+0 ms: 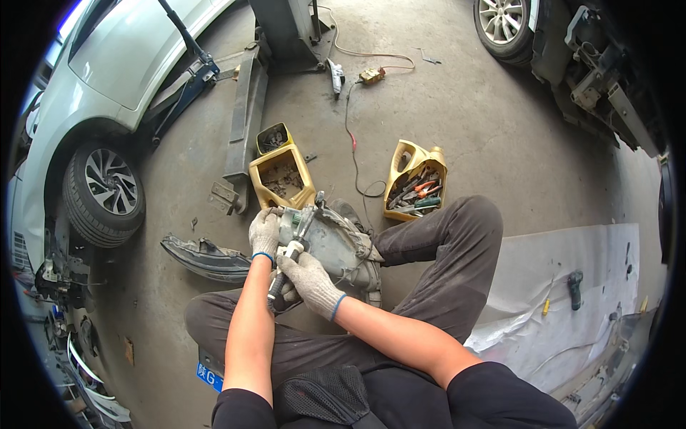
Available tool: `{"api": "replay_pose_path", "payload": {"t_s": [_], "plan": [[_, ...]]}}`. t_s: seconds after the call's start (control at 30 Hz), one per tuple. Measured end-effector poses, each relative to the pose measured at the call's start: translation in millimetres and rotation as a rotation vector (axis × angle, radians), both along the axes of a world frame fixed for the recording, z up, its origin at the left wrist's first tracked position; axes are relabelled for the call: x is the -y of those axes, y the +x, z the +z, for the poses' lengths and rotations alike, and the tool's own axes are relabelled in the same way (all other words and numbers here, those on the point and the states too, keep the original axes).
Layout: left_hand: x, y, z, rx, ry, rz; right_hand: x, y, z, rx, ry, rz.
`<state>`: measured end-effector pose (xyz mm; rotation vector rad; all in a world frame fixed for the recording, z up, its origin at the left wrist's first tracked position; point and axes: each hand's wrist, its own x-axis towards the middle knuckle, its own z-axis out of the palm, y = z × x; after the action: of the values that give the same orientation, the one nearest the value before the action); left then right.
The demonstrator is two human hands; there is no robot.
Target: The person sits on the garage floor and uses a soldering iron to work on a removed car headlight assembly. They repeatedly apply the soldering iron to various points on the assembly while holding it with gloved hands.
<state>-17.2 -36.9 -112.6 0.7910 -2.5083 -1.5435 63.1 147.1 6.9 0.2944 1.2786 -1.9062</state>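
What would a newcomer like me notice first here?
Probably the gloved right hand, gripping a white-and-dark tool at the left edge of a grey car part, with the gloved left hand close by. Ahead, right of centre, a cut-open yellow jug holds tools. A pale car fills the upper left.

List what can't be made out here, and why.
Head view, all:
White-and-black tool: grip partly covered by the right hand.
Grey housing: underside faces away.
Blue plate: partly covered by the person's body.
Small parts in yellow container: too small to identify.
White car: cut off by the rim.
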Motion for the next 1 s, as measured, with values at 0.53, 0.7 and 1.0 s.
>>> {"api": "replay_pose_path", "payload": {"t_s": [0.53, 0.7, 1.0], "plan": [[1, 0, -1, -0.019, 0.039, 0.002, 9, 2, -8, -0.011, 0.060, -0.014], [5, 2, -2, 0.011, 0.008, -0.004, 10, 1, -8, -0.021, 0.090, 0.011], [-2, 1, 4, -0.001, 0.048, 0.003, 7, -2, -4, 0.006, 0.087, 0.008]]}}
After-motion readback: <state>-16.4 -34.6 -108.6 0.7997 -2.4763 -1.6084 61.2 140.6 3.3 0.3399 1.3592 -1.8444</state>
